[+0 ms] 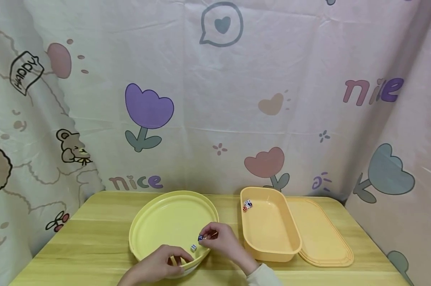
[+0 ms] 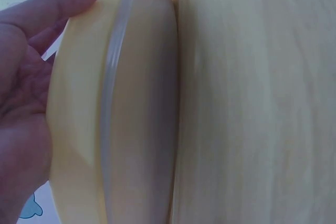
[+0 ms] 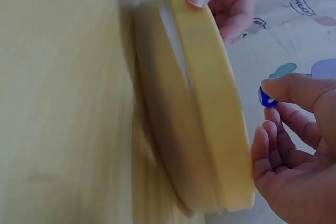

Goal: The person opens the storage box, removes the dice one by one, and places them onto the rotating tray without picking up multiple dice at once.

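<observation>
Between the thumb and fingertips of my right hand [image 1: 222, 240] is a small blue die [image 1: 200, 238] with white pips. It is held over the right front rim of a round yellow tray [image 1: 172, 222]. A white die [image 1: 193, 248] lies inside the tray by the front rim, between my two hands. With thumb outside and fingers bent over the edge, my left hand [image 1: 161, 260] grips the tray's front rim. In the right wrist view the blue die [image 3: 268, 98] shows clearly in the pinch, the other fingers loosely curled beside the tray's side wall [image 3: 215, 98].
Right of the tray stands a rectangular orange container [image 1: 272, 226]; several dice [image 1: 248, 204], one of them red, sit in its far left corner. A flat orange lid [image 1: 324, 234] lies against its right side. Behind the wooden table [image 1: 104, 238] hangs a printed curtain [image 1: 208, 99].
</observation>
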A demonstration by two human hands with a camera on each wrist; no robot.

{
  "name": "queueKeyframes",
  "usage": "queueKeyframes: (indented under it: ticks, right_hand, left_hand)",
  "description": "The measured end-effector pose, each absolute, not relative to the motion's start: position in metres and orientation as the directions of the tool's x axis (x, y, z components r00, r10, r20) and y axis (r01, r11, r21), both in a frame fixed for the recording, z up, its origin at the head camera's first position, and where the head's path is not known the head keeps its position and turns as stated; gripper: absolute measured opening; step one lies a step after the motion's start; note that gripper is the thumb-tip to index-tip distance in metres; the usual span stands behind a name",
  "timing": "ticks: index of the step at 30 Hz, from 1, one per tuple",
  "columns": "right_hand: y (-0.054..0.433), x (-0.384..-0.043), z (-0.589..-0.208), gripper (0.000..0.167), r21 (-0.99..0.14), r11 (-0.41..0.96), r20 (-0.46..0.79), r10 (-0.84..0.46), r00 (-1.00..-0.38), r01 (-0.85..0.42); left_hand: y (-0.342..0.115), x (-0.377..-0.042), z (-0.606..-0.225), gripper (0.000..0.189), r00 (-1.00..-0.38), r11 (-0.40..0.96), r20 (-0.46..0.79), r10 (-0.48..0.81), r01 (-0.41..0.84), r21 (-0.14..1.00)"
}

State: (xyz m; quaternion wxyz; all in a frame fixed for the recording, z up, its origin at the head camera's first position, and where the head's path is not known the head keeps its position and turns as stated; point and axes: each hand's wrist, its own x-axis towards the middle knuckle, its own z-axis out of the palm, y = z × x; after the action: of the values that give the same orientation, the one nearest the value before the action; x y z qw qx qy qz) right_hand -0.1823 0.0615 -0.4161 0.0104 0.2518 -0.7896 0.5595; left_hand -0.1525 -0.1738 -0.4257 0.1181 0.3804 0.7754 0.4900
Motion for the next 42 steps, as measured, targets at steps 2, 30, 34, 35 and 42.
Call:
queueKeyframes:
  ticks: [2,30,34,35,42]
  right_hand:
    - [0.061,-0.181,-0.415,0.010,-0.871,0.267,0.296,-0.386,-0.874,-0.413]
    - [0.063,-0.182,-0.416,0.009,-0.864,0.277,0.304,-0.377,-0.875,-0.420]
    - [0.063,-0.183,-0.416,0.008,-0.870,0.272,0.300,-0.371,-0.879,-0.411]
    - [0.063,-0.183,-0.417,0.008,-0.872,0.267,0.301,-0.371,-0.878,-0.411]
    - [0.063,-0.181,-0.417,0.010,-0.876,0.262,0.293,-0.376,-0.879,-0.404]
  left_hand:
    - [-0.174,-0.152,-0.425,0.020,-0.687,0.237,0.181,0.703,0.467,0.852]
    - [-0.173,-0.154,-0.425,0.020,-0.681,0.248,0.196,0.706,0.497,0.832]
    - [-0.173,-0.154,-0.425,0.020,-0.678,0.240,0.199,0.707,0.496,0.835]
    - [-0.173,-0.154,-0.425,0.020,-0.679,0.240,0.199,0.707,0.494,0.836]
    - [-0.173,-0.153,-0.425,0.020,-0.687,0.253,0.196,0.700,0.495,0.831]
